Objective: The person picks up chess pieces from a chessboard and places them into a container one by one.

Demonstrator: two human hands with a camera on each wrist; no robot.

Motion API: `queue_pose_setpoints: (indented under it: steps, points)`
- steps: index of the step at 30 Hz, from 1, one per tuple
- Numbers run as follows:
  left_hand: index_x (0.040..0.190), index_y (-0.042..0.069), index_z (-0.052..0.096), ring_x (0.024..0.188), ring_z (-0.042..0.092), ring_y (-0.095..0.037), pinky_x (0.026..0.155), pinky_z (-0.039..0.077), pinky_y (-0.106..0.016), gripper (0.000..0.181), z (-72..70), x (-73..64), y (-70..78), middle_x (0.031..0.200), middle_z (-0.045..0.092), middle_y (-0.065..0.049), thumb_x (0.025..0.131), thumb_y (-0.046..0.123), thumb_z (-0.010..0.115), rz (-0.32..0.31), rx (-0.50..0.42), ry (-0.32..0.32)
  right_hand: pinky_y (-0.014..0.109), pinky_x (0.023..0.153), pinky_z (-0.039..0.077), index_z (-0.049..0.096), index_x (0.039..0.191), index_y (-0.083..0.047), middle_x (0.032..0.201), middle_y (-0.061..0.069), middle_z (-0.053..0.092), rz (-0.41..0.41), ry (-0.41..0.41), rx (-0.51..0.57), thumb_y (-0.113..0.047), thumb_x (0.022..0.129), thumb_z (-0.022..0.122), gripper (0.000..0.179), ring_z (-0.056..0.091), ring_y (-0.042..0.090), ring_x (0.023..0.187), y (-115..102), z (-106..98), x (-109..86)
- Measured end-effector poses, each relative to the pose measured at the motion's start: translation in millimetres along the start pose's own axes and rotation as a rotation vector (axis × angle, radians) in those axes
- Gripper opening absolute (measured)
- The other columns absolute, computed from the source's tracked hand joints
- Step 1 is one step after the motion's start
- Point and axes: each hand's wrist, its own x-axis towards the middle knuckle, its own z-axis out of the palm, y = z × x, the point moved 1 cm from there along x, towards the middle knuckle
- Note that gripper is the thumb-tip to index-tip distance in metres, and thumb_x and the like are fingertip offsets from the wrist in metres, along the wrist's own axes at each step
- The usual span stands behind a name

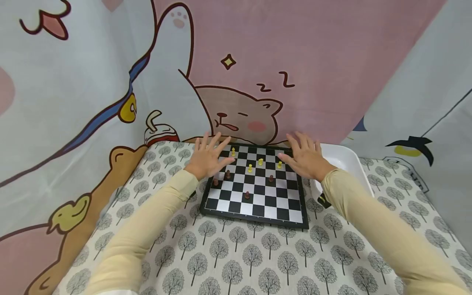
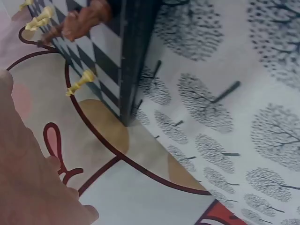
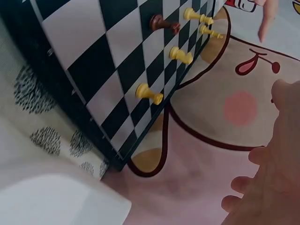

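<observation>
A black-and-white chessboard [image 1: 258, 200] lies on the cloth in front of me, several yellow and brown chess pieces standing on it. My left hand [image 1: 208, 160] spreads its fingers over the board's left edge, holding nothing. Over the far right corner, my right hand [image 1: 305, 157] is likewise spread, with no piece in it. A yellow chess piece [image 1: 279, 164] stands close to the right thumb. Near the left hand are a brown knight [image 2: 79, 23] and a yellow chess piece [image 2: 82, 82]. In the right wrist view, a yellow chess piece [image 3: 149, 93] is nearest the board's corner.
A white plastic tray [image 1: 341, 157] stands to the right of the board, partly behind the right forearm. The tablecloth [image 1: 236, 262] has a tree print. A curtain [image 1: 313, 61] with cartoon animals hangs directly behind the board and along the sides.
</observation>
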Motion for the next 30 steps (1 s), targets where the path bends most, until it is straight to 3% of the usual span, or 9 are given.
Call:
queue_pose_setpoints:
  steps: [4, 10, 16, 23, 30]
  points:
    - [0.161, 0.045, -0.009, 0.16, -0.011, -0.038, 0.13, -0.005, -0.062, 0.076, 3.3, -3.0, -6.7, 0.175, -0.003, 0.0, 0.1, 0.075, 0.023, -0.016, 0.019, -0.055, 0.074, 0.123, -0.001, 0.008, 0.165, -0.01, 0.17, 0.025, 0.002, -0.014, -0.019, -0.012, -0.064, 0.106, 0.028, 0.083, 0.001, 0.05, 0.157, -5.8, 1.1, 0.9]
    - [0.164, 0.041, 0.0, 0.16, -0.011, -0.039, 0.129, -0.003, -0.065, 0.075, 11.4, -6.1, -18.7, 0.175, 0.004, -0.002, 0.102, 0.072, 0.027, -0.022, 0.028, -0.101, 0.073, 0.124, 0.006, 0.012, 0.164, -0.008, 0.17, 0.026, 0.004, -0.024, -0.022, -0.004, -0.061, 0.106, 0.031, 0.08, 0.004, 0.051, 0.156, -9.1, 7.7, -0.5]
    - [0.165, 0.037, 0.003, 0.16, -0.006, -0.042, 0.129, 0.002, -0.065, 0.074, 10.1, -11.4, -22.3, 0.175, 0.006, -0.005, 0.103, 0.069, 0.027, -0.034, 0.066, -0.202, 0.076, 0.121, 0.012, 0.013, 0.164, -0.008, 0.169, 0.027, 0.008, -0.039, -0.006, 0.032, -0.056, 0.108, 0.035, 0.077, 0.011, 0.054, 0.154, -12.1, 14.9, -1.2]
    - [0.165, 0.035, 0.003, 0.155, 0.013, -0.054, 0.123, 0.019, -0.072, 0.074, 13.8, -14.0, -24.2, 0.174, 0.009, -0.011, 0.103, 0.069, 0.025, -0.07, -0.013, -0.289, 0.076, 0.116, 0.022, 0.019, 0.162, -0.006, 0.166, 0.026, 0.014, -0.043, 0.014, 0.035, -0.054, 0.107, 0.041, 0.076, 0.022, 0.053, 0.149, -15.1, 25.5, -1.1]
    - [0.164, 0.042, -0.002, 0.153, 0.005, -0.06, 0.116, 0.019, -0.082, 0.08, 23.5, -14.2, -26.4, 0.175, 0.001, -0.006, 0.099, 0.076, 0.03, -0.169, -0.097, -0.357, 0.076, 0.117, 0.016, 0.021, 0.162, -0.005, 0.164, 0.028, 0.015, -0.021, -0.025, 0.077, -0.057, 0.106, 0.04, 0.078, 0.023, 0.055, 0.148, -15.7, 37.1, -4.2]
